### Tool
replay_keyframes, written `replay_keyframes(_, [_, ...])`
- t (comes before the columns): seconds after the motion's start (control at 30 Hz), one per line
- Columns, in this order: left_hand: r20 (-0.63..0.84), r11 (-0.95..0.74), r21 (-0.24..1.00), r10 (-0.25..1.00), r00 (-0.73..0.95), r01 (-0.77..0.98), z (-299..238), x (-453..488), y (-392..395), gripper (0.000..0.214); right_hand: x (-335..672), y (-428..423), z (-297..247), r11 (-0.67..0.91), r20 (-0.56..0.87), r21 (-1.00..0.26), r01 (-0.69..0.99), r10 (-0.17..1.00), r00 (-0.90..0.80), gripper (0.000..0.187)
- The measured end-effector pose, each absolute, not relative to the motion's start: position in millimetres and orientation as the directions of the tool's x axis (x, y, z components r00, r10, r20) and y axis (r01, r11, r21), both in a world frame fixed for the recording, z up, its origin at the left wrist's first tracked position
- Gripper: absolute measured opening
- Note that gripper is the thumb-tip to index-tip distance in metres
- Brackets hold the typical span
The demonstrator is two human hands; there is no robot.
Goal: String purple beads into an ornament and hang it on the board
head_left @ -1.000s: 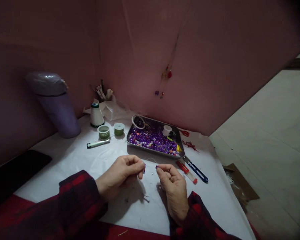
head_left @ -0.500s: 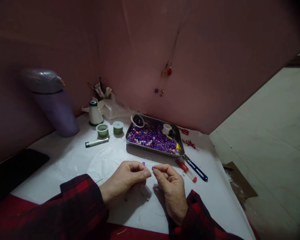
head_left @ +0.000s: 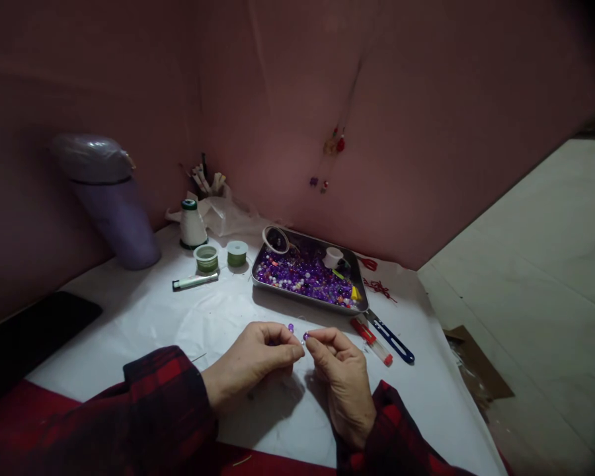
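Observation:
My left hand (head_left: 260, 357) is closed in a pinch above the white-covered table. A small purple bead (head_left: 291, 328) peeks out over its fingertips, and a bit more purple shows between the fingers. Close by on the right, my right hand (head_left: 341, 380) pinches another shiny purple bead (head_left: 306, 336) between thumb and forefinger. A tiny clear or white bit lies between the two sets of fingertips, which nearly touch. Any thread running between them is too fine to make out. Behind the hands stands a metal tray (head_left: 307, 305) full of mostly purple beads.
Right of the tray lie dark-blue-handled snips (head_left: 394, 340), a red-capped clear tube (head_left: 377, 347) and red cord (head_left: 378, 288). Green thread spools (head_left: 237, 254), a white thread cone (head_left: 192, 228) and a purple tumbler (head_left: 116, 211) stand left. A dark flat object (head_left: 39, 337) lies far left.
The whole view has shifted slightly. Both hands keep their pinch close together; the bead above my left fingertips shows a little more clearly.

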State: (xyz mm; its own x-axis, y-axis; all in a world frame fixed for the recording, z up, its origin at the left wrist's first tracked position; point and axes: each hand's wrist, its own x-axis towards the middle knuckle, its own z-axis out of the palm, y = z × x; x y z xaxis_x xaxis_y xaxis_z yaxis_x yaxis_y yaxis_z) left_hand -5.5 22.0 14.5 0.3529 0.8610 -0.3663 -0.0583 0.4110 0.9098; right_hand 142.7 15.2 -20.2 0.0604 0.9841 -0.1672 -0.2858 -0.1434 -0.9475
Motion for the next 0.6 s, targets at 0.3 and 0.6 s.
replay_keyframes(0.3, [-0.415, 0.445, 0.895, 0.852, 0.318, -0.023, 21.8, -5.1, 21.8, 0.022, 142.9, 14.7, -21.7, -0.145, -0.166, -0.946, -0.289, 0.985, 0.051, 0.029])
replay_keyframes(0.6, [-0.403, 0.442, 0.897, 0.847, 0.346, -0.036, 19.0, -4.2, 20.7, 0.019, 141.3, 14.0, -19.3, -0.169, -0.185, -0.932, -0.319, 0.983, 0.019, 0.03])
